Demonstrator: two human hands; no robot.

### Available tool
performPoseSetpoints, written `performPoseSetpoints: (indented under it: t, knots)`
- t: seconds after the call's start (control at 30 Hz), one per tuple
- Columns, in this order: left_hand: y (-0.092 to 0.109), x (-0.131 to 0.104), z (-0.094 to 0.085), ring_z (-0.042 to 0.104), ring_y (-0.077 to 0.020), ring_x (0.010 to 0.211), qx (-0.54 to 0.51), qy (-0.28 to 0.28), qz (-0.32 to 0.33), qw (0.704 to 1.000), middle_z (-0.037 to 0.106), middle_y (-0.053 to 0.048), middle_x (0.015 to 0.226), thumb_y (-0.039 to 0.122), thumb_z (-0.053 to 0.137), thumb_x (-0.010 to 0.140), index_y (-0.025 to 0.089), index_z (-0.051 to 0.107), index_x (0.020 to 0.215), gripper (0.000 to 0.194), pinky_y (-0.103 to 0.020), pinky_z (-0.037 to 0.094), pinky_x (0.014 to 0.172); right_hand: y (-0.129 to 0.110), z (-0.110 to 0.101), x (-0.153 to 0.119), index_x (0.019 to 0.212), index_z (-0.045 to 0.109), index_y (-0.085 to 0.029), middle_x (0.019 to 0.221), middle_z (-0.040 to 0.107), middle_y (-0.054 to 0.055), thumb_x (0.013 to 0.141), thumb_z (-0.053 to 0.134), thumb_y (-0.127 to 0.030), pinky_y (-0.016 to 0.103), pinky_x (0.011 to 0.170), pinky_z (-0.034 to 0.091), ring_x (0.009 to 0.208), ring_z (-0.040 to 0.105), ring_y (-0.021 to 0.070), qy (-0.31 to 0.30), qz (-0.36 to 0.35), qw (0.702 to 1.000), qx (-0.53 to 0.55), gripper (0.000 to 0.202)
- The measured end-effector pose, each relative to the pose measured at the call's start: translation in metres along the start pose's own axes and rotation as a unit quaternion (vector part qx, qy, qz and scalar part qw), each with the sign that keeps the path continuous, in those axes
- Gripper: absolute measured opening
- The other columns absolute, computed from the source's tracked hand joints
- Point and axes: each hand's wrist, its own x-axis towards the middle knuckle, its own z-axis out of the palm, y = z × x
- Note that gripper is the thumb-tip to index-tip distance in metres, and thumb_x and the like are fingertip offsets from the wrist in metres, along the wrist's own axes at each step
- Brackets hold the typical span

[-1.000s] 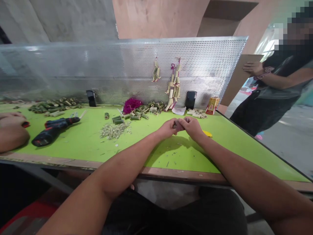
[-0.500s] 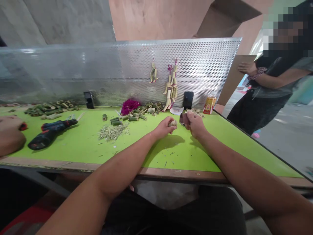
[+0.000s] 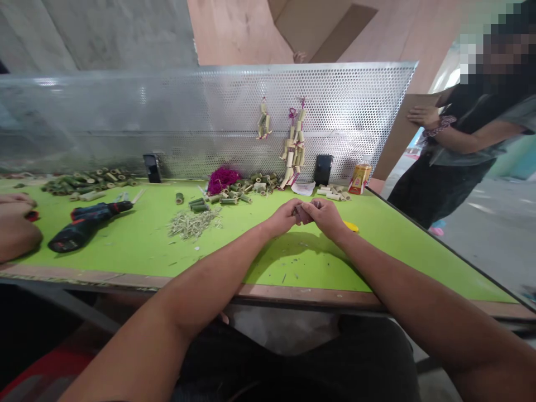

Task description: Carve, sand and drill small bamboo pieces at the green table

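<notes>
Over the green tabletop my two hands meet. My left hand (image 3: pixel 283 218) is closed around a short bamboo piece, which is now mostly hidden by the fingers and the sheet. My right hand (image 3: pixel 328 216) pinches a dark brown piece of sandpaper (image 3: pixel 305 215) and presses it against the bamboo. Just right of my right wrist a yellow object (image 3: pixel 350 226) lies on the table, partly covered by the arm. Pale peeled bamboo pieces (image 3: pixel 333 195) lie beyond my right hand.
A cordless drill (image 3: pixel 90 223) lies at left, near another person's hand (image 3: pixel 19 226). Bamboo shavings (image 3: pixel 192 223), green bamboo pieces (image 3: pixel 228 201) and purple string (image 3: pixel 223 180) sit mid-table. A bottle (image 3: pixel 359 177) stands by the perforated metal panel (image 3: pixel 209 123). Someone at right holds cardboard (image 3: pixel 391 145).
My right hand has moved left, bringing the sandpaper onto the bamboo piece in my left hand. The yellow object has come into view. Cardboard behind the panel has shifted left.
</notes>
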Motion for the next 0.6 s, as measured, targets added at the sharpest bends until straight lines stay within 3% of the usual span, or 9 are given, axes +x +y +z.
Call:
performPoseSetpoints:
  t: [0.2, 0.43, 0.6]
  knots:
    - [0.0027, -0.0001, -0.0046, 0.056, -0.0095, 0.07, -0.025, -0.021, 0.01, 0.999, 0.059, 0.0, 0.078, 0.02, 0.059, 0.08, 0.014, 0.051, 0.094, 0.018, -0.025, 0.047, 0.067, -0.001, -0.0022, 0.0009, 0.054, 0.038, -0.022, 0.052, 0.038, -0.003, 0.072, 0.06, -0.065, 0.025, 0.049, 0.029, 0.053, 0.034, 0.0103, -0.022, -0.001, 1.0, 0.001, 0.051]
    - [0.0023, -0.0004, -0.0065, 0.056, -0.0087, 0.065, -0.02, -0.039, 0.003, 0.999, 0.059, 0.001, 0.074, 0.013, 0.055, 0.079, 0.013, 0.052, 0.095, 0.016, -0.025, 0.047, 0.063, 0.0043, -0.0062, 0.0021, 0.057, 0.046, -0.02, 0.053, 0.048, -0.002, 0.076, 0.059, -0.058, 0.025, 0.052, 0.034, 0.053, 0.042, 0.0111, -0.079, -0.01, 0.996, 0.045, 0.045]
    - [0.009, -0.0017, -0.0071, 0.056, -0.0081, 0.066, -0.023, -0.046, -0.019, 0.999, 0.059, 0.0, 0.078, 0.017, 0.058, 0.081, 0.013, 0.051, 0.095, 0.016, -0.026, 0.048, 0.064, 0.0076, -0.01, 0.0045, 0.055, 0.046, -0.019, 0.051, 0.048, -0.002, 0.078, 0.059, -0.059, 0.024, 0.051, 0.032, 0.051, 0.041, 0.01, -0.091, -0.014, 0.995, 0.043, 0.048]
